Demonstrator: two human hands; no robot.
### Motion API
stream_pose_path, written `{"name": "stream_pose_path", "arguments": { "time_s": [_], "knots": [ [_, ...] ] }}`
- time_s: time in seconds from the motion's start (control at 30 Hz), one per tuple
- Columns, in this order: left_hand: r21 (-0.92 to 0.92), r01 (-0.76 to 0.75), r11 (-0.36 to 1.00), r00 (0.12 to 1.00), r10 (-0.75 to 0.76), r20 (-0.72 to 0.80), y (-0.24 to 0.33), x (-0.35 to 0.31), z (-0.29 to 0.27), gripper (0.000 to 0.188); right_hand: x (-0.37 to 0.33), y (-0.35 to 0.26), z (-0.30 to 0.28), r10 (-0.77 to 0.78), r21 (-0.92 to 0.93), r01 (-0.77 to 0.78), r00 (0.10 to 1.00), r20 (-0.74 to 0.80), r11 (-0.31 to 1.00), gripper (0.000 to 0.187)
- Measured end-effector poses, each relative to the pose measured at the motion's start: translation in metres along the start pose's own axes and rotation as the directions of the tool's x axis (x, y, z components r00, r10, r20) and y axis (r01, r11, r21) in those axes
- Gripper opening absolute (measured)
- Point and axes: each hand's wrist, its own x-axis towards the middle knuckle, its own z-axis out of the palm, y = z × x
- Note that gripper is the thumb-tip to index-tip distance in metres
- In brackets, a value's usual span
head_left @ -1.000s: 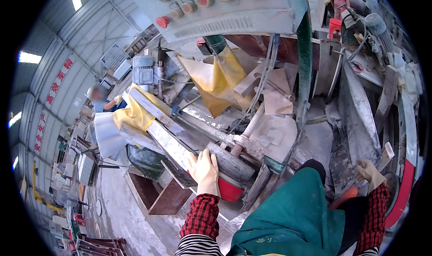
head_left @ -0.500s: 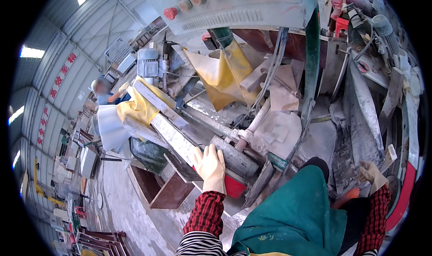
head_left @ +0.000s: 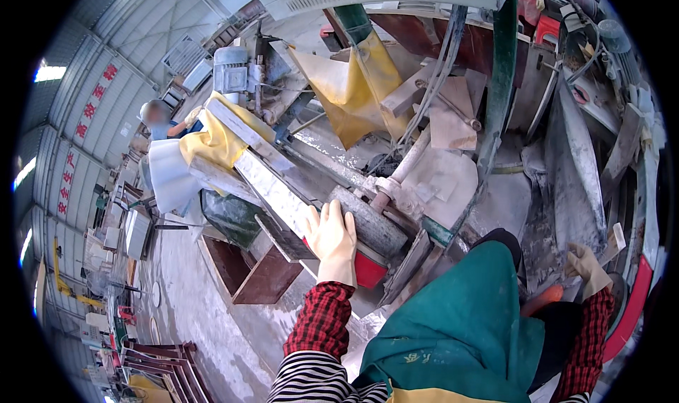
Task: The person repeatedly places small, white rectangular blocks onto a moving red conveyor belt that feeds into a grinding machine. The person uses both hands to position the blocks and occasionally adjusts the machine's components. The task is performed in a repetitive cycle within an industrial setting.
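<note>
My left hand point(head_left: 331, 244), in a cream glove, lies flat with fingers stretched at the near end of a long pale slab point(head_left: 272, 187). Right beside its fingertips is a thick grey wheel point(head_left: 369, 221) on a horizontal shaft point(head_left: 410, 164). A red part point(head_left: 370, 270) shows just beneath that hand. Down at the right, my right hand point(head_left: 585, 267), also gloved, hangs with its fingers loosely bent and apart. Nothing shows in it. A short wooden strip point(head_left: 614, 243) is close by.
Yellow sheeting point(head_left: 212, 140) drapes over boards at the slab's far end, where a co-worker point(head_left: 166, 122) stands. Another yellow sheet point(head_left: 339, 99) hangs behind the wheel. A green post point(head_left: 501, 84) and cables point(head_left: 440, 77) rise ahead. A brown open box point(head_left: 265, 283) sits on the floor.
The scene has shifted upward in the picture, so the control panel's buttons are mostly out of view. My left hand keeps its place by the wheel; my right hand has barely moved.
</note>
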Motion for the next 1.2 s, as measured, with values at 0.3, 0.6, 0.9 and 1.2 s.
{"name": "stream_pose_path", "arguments": {
  "time_s": [0.3, 0.6, 0.9, 1.2],
  "knots": [
    [-0.086, 0.130, 0.988, 0.980, -0.141, -0.142, -0.067, 0.028, 0.026, 0.052, 0.000, -0.007, 0.003, 0.010, -0.016, -0.011, 1.000, -0.014, 1.000, 0.058],
    [-0.304, -0.032, 0.952, 0.999, 0.044, 0.030, -0.027, -0.037, -0.009, 0.056, -0.021, -0.053, 0.022, -0.099, -0.104, 0.092, 0.993, -0.058, 0.990, 0.052],
    [-0.816, -0.301, 0.494, 0.830, 0.557, 0.031, 0.205, 0.015, -0.034, 0.074, -0.051, -0.124, 0.044, -0.259, 0.302, 0.305, 0.948, -0.183, 0.903, 0.056],
    [-0.769, -0.635, -0.072, 0.390, 0.829, -0.400, 0.425, -0.026, -0.078, 0.054, -0.036, -0.132, 0.061, -0.105, 0.696, 0.542, 0.818, -0.566, 0.472, 0.047]
  ]
}}
